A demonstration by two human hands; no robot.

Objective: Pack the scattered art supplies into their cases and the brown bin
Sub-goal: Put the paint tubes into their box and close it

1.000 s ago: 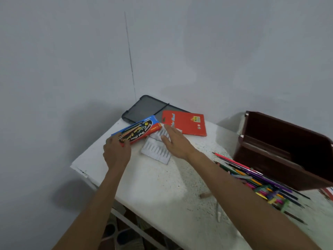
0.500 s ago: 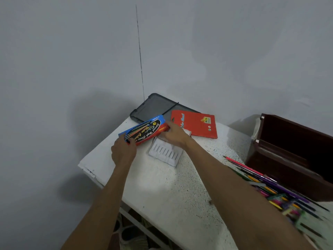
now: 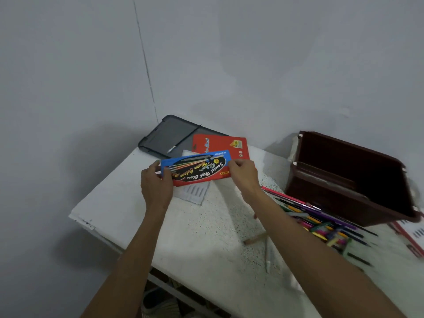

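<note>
Blue-and-red pencil box (image 3: 196, 168) held over the far end of the white table (image 3: 195, 237), printed face tilted toward the camera, long axis running left to right, contents hidden. Gripped at its left end by the left hand (image 3: 156, 187), fingers curled round the edge; pinched at its right end by the right hand (image 3: 244, 177). Directly beneath, a white ribbed tray (image 3: 195, 195); just behind, a red packet (image 3: 220, 145) overlapping a flat dark case (image 3: 167, 136). Well to the right, an open brown bin (image 3: 344, 177), interior in shadow, with loose coloured pencils (image 3: 321, 222) heaped at its foot.
</note>
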